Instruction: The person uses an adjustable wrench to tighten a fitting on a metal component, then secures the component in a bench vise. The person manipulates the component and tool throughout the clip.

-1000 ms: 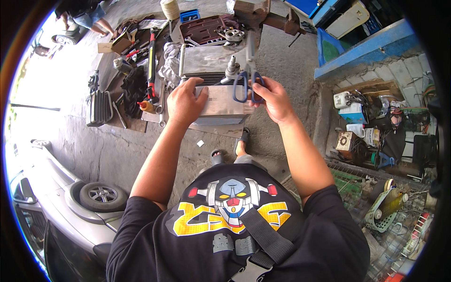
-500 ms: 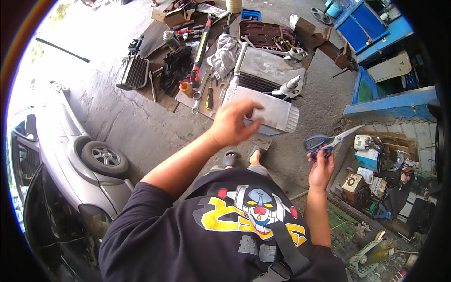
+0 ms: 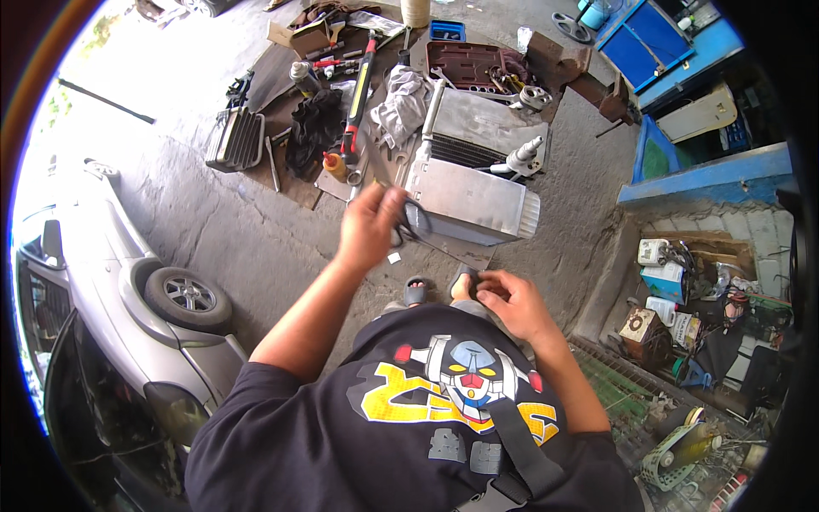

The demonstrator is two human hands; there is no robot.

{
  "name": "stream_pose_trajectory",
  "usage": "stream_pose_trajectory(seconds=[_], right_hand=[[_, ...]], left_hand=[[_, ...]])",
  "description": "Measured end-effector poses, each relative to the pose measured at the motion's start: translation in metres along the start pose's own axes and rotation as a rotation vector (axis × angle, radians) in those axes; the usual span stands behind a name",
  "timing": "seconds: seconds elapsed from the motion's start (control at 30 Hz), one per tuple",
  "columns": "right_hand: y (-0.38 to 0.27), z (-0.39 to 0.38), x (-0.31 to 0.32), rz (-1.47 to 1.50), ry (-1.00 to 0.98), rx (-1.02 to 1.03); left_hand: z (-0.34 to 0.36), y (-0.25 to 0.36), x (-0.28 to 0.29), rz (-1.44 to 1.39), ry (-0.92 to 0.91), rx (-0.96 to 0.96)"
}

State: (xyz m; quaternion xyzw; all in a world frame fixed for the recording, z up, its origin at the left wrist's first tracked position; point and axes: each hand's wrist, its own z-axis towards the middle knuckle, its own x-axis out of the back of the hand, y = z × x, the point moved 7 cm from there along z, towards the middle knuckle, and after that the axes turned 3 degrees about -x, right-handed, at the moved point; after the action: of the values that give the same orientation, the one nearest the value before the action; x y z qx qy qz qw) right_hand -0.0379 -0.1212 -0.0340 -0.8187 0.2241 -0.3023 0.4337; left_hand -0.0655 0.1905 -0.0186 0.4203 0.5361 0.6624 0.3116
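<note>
My left hand (image 3: 368,224) is closed on a pair of scissors (image 3: 414,224) with dark looped handles. The blades, blurred by motion, point up and away, over the tools on the low work surface. My right hand (image 3: 517,305) hangs in front of my shirt, empty, its fingers loosely curled and apart, above my sandalled foot (image 3: 462,288). Just beyond my hands stands a silver box-shaped metal unit (image 3: 469,198) with dark fins. A small white scrap (image 3: 393,257) shows below my left hand; whether it lies on the floor or is in the air I cannot tell.
On the work surface lie a red-and-black long-handled tool (image 3: 362,94), a grey rag (image 3: 401,107), an orange-brown bottle (image 3: 335,165) and a brown tool case (image 3: 465,66). A silver car (image 3: 128,256) stands at left. Boxes and clutter (image 3: 648,333) fill the right side near a blue frame (image 3: 682,189).
The scissors have passed from my right hand to my left. My right hand has come inward and down to the left, and the white scrap has come into view.
</note>
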Motion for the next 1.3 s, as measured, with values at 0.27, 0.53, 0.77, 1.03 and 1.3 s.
stream_pose_trajectory(seconds=[0.27, 0.53, 0.77, 1.03, 1.3], right_hand=[[0.061, -0.024, 0.009, -0.029, -0.009, -0.219], [0.078, -0.036, 0.026, -0.019, 0.033, -0.262], [0.089, -0.034, 0.046, -0.036, 0.114, -0.227], [0.01, 0.022, 0.095, -0.031, 0.273, 0.094], [-0.008, 0.066, 0.102, -0.268, 0.322, 0.206]], left_hand=[[0.135, -0.118, 0.059, 0.626, -0.03, 0.145], [0.202, -0.158, 0.02, 0.763, -0.232, 0.184], [0.129, 0.002, -0.009, 0.291, 0.059, -0.255], [0.049, 0.069, -0.102, 0.72, -0.431, -0.542], [0.045, 0.065, -0.111, 0.858, -0.515, -0.544]])
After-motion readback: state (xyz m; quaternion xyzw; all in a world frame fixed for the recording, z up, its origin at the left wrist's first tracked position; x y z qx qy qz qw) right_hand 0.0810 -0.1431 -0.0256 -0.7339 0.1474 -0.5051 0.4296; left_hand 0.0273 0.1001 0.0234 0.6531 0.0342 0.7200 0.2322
